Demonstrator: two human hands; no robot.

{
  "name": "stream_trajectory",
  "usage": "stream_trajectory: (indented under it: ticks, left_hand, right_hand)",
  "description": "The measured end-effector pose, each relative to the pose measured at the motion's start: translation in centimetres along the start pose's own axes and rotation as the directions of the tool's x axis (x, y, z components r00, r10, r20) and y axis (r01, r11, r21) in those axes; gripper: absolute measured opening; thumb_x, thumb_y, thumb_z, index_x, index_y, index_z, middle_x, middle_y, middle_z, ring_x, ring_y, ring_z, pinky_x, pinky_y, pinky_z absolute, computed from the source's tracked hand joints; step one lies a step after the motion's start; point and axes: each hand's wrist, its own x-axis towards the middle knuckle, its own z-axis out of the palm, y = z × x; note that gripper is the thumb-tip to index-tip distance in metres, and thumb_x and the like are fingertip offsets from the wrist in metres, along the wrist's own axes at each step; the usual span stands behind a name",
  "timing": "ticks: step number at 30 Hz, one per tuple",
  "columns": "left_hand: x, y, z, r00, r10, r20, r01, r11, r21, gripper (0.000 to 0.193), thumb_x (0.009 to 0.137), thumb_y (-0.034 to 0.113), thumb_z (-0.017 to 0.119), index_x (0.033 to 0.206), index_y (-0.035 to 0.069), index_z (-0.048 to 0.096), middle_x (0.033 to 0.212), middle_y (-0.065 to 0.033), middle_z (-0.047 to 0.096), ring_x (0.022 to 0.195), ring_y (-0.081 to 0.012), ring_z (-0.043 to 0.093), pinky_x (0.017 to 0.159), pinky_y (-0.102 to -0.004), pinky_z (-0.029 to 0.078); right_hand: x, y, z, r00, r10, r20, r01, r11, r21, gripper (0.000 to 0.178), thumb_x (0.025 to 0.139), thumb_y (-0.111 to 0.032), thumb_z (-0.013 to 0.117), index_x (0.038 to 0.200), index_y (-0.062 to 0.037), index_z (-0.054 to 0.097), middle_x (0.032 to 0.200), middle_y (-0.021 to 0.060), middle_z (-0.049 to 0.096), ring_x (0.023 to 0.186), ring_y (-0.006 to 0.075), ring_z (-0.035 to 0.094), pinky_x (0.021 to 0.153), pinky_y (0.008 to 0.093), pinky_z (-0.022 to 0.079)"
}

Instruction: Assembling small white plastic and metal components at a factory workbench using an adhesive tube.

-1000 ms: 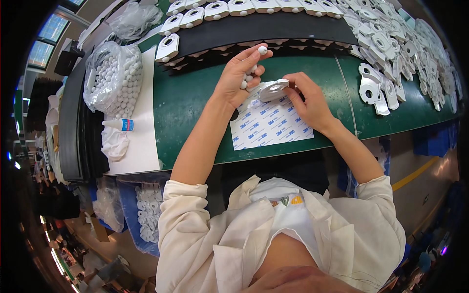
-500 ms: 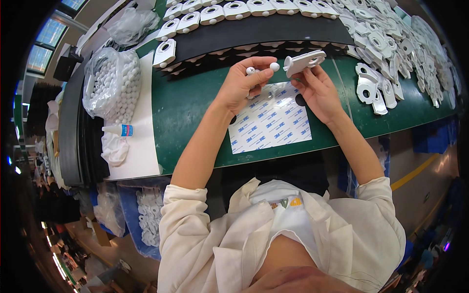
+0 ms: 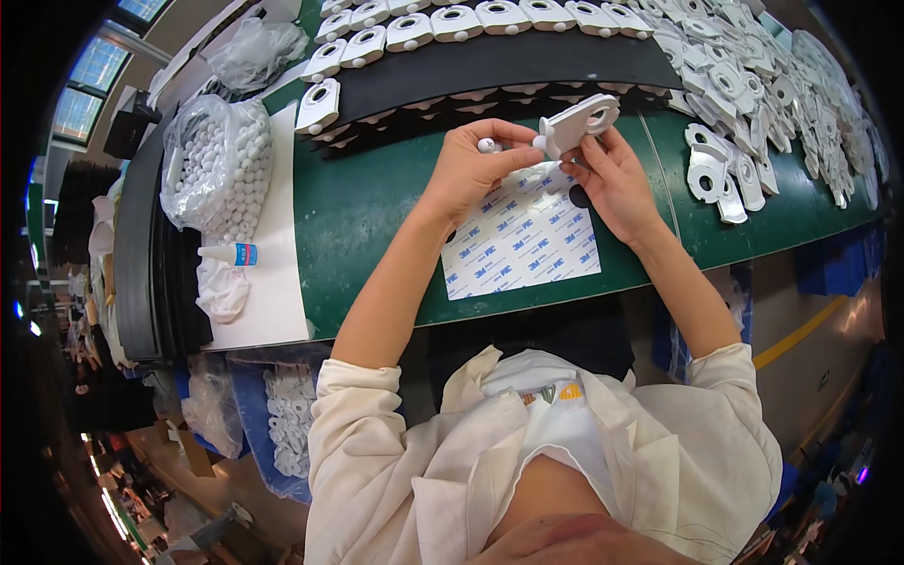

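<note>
My right hand (image 3: 610, 179) grips a flat white plastic part (image 3: 582, 122) with a round hole through it, tilted up above the bench. My left hand (image 3: 476, 169) pinches a small white ball (image 3: 540, 143) between thumb and finger, pressed against the near-left end of that part. Another white ball (image 3: 487, 146) sits tucked in the same hand, behind the fingers. Below both hands lies a white sheet (image 3: 523, 235) with blue print. Dark round spots show at its upper edges, partly hidden by my wrists.
Left, a clear bag of white balls (image 3: 221, 160) stands near a small glue bottle (image 3: 231, 253) and a crumpled white cloth (image 3: 222, 294). Ahead, black boards (image 3: 499, 71) are stacked with rows of white parts. A heap of white parts (image 3: 744, 85) fills the right side of the green bench (image 3: 377, 198).
The ball in my left hand has moved right and now meets the white part. My right hand has brought the part slightly left. A gap between them has closed.
</note>
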Motion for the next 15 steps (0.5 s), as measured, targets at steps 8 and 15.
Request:
stream_trajectory:
  ticks: [8,15]
  left_hand:
    - [0.1,-0.4,-0.1,0.994,0.098,0.058,-0.099,0.995,0.031,0.014,0.067,0.005,0.073,0.072,0.006,0.060,0.062,0.0037,0.052,0.050,-0.0018,0.041,0.044,-0.0167,0.029]
    - [0.5,-1.3,-1.2,1.000,-0.006,0.009,0.008,0.980,-0.201,0.028,0.079,0.031,0.069,0.075,0.006,0.057,0.059,0.0036,0.048,0.054,-0.0040,0.043,0.042,-0.0190,0.028]
  right_hand:
    - [0.2,0.0,0.0,0.985,-0.121,0.122,0.130,0.989,-0.070,0.027,0.093,-0.016,0.049,0.118,-0.0098,0.043,0.088,-0.0023,0.052,0.071,0.0050,0.045,0.067,0.0245,0.040]
    - [2.5,-2.5,3.1,0.919,-0.348,0.186,0.395,0.804,-0.445,0.024,0.091,-0.015,0.052,0.112,-0.0027,0.051,0.084,0.0005,0.055,0.069,0.0068,0.049,0.062,0.0215,0.041]
